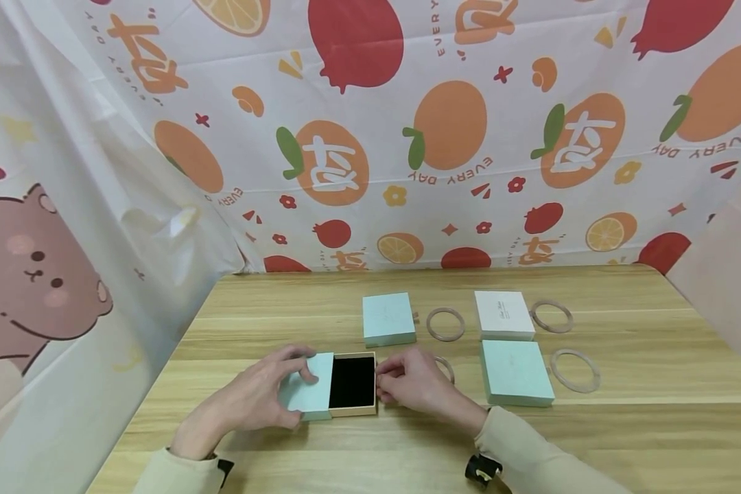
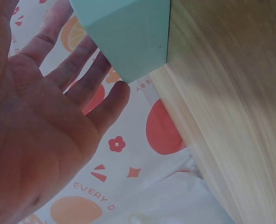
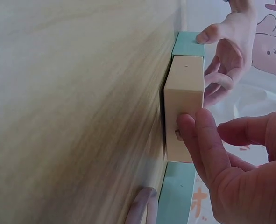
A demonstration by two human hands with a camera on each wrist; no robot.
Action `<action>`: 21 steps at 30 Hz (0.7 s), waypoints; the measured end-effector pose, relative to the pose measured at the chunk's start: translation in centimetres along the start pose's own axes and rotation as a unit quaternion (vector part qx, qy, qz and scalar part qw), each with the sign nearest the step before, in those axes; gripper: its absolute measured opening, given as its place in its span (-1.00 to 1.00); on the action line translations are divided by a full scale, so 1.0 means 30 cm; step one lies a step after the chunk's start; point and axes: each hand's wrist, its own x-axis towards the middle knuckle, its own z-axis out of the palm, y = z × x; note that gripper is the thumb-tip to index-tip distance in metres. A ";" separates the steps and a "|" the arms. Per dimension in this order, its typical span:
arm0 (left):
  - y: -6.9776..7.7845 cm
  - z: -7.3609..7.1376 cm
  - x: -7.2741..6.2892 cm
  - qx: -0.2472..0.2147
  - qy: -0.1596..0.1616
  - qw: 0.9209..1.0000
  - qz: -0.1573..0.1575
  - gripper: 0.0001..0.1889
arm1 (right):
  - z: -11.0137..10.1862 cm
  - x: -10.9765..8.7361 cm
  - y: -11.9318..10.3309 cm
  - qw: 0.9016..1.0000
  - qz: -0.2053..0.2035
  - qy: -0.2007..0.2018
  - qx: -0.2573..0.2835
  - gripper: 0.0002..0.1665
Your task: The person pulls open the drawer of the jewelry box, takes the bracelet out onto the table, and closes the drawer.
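A mint-green slide-out box [image 1: 309, 394] lies on the table with its tan drawer [image 1: 354, 412] pulled well out, baring a black lining [image 1: 353, 381]. My left hand [image 1: 256, 394] grips the green sleeve across its width, thumb on the near side and fingers over the far side. In the left wrist view, fingertips meet the sleeve's edge. My right hand [image 1: 416, 381] has bent fingers at the drawer's front, pinching around a small pull tab [image 3: 179, 135] that they partly cover. Just behind that hand lies a partly hidden bangle [image 1: 447, 368].
Farther back stands another mint box [image 1: 387, 317] beside a pale bangle [image 1: 445, 324]. To the right, a white-topped box [image 1: 503, 314] and a mint box [image 1: 516, 372] stand with bangles [image 1: 552, 316] next to them. A fruit-print cloth [image 1: 370, 226] hangs behind the table.
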 end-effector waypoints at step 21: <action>0.000 0.002 0.005 0.003 0.001 1.000 -0.006 -0.61 | 0.046 -0.004 -0.015 1.000 -0.006 -0.008 0.011 -0.72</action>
